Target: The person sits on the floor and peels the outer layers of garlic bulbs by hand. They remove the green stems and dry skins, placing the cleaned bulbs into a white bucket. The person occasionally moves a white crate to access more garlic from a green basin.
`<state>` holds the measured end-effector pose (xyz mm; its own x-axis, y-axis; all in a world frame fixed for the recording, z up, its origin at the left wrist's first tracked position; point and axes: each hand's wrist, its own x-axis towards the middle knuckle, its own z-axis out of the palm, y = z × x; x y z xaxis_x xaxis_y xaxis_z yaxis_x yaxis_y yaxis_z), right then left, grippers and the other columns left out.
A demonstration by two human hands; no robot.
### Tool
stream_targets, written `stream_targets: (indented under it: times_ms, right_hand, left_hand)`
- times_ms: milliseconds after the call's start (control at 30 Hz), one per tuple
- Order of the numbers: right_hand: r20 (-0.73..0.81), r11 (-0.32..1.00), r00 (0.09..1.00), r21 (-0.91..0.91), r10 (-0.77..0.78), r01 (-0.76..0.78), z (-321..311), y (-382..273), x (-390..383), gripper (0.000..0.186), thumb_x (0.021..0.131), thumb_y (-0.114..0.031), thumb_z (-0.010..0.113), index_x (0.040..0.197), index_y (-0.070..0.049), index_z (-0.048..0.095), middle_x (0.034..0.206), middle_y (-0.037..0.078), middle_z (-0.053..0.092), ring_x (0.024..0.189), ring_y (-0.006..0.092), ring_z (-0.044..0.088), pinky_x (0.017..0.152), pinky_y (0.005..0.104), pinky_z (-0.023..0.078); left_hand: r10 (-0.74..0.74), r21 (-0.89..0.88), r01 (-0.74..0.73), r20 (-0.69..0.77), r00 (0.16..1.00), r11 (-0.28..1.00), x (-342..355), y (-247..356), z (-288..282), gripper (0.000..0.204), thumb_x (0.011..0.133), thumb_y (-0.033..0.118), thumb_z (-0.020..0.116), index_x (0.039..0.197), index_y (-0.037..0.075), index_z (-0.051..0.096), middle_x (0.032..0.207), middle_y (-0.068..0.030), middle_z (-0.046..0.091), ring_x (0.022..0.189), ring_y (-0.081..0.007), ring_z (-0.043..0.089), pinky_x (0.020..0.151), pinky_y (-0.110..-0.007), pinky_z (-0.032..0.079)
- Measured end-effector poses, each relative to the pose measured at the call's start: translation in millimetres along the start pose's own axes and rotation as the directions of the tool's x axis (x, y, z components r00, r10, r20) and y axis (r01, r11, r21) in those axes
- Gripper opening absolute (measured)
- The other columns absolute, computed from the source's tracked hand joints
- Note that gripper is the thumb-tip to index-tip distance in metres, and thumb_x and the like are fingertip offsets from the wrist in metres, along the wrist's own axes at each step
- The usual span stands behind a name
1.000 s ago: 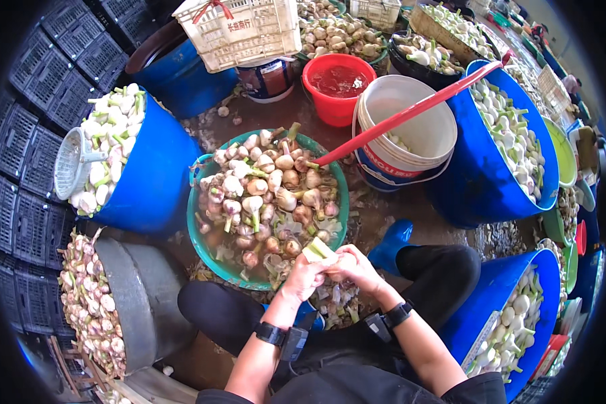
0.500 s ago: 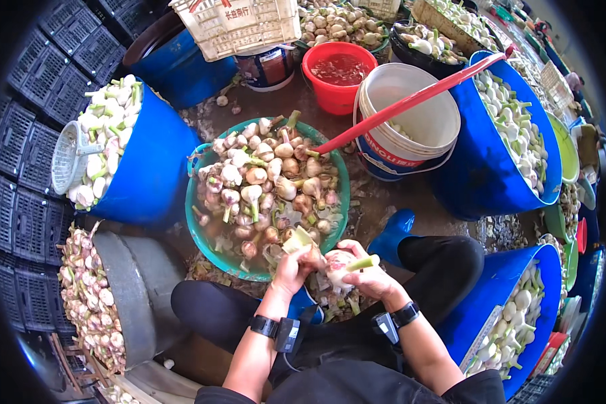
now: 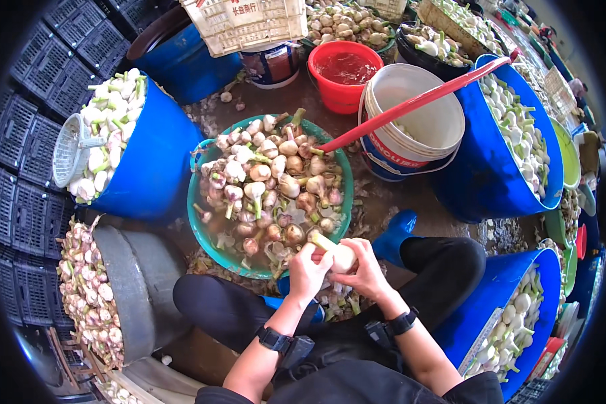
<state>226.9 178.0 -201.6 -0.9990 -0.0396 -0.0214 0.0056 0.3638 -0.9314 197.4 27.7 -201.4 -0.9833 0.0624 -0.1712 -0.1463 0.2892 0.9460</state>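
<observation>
Around the red bucket (image 3: 338,94), the floor (image 3: 283,104) is brown and wet, strewn with pale scraps, and nearer than the bucket and to its right it catches the light in glossy patches. Well to the left of the bucket, black slatted crates (image 3: 30,209) are stacked several high — almost a partition in themselves — while far beyond it to the right a pale greyish wall (image 3: 567,44) shows, too blurred for detail.
</observation>
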Motion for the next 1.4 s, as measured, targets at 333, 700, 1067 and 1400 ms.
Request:
stream_targets:
  times_ms: [333,700,1067,1400]
  right_hand:
    - [0.229,0.59,0.886,0.675,0.404,-0.444,10.3,14.5,-5.4,0.049,0.082,-0.027,0.062,0.121,-0.005,0.04,0.101,0.006,0.053,0.085,0.0142,0.055,0.066,0.0264,0.049]
    - [0.275,0.538,0.861,0.688,0.428,-0.487,21.2,37.3,-10.1,0.049,0.078,-0.024,0.07,0.116,-0.007,0.045,0.099,0.003,0.054,0.087,0.0119,0.054,0.077,0.0245,0.045]
    - [0.306,0.627,0.93,0.689,0.202,-0.363,-2.5,32.5,-3.7,0.064,0.07,-0.02,0.076,0.121,-0.008,0.04,0.105,0.003,0.048,0.1,0.0133,0.046,0.086,0.028,0.041]
    - [0.016,0.677,0.969,0.713,0.245,-0.183,-12.0,27.6,9.1,0.032,0.09,-0.02,0.043,0.107,0.002,0.058,0.112,0.011,0.055,0.101,0.0194,0.054,0.092,0.0304,0.04]
  left_hand:
    - [-0.422,-0.673,0.505,0.303,0.855,0.541,10.0,-9.5,-8.2,0.017,0.078,0.003,0.053,0.094,-0.001,0.058,0.076,-0.0051,0.062,0.063,-0.0109,0.06,0.058,-0.023,0.052]
    - [-0.155,-0.472,0.273,0.274,0.949,0.838,0.2,-4.3,6.3,0.008,0.082,0.011,0.058,0.088,0.006,0.058,0.068,0.003,0.054,0.05,-0.0021,0.046,0.044,-0.016,0.036]
    - [-0.277,-0.6,0.428,0.331,0.902,0.676,4.7,-11.8,-2.7,0.008,0.082,0.006,0.059,0.081,0.009,0.052,0.073,0.0025,0.055,0.063,-0.0049,0.051,0.058,-0.018,0.041]
    - [-0.042,0.297,-0.054,0.308,0.95,0.953,-5.3,-62.9,3.5,0.018,0.07,0.003,0.062,0.087,0.004,0.059,0.081,-0.0106,0.062,0.076,-0.0177,0.059,0.067,-0.029,0.047]
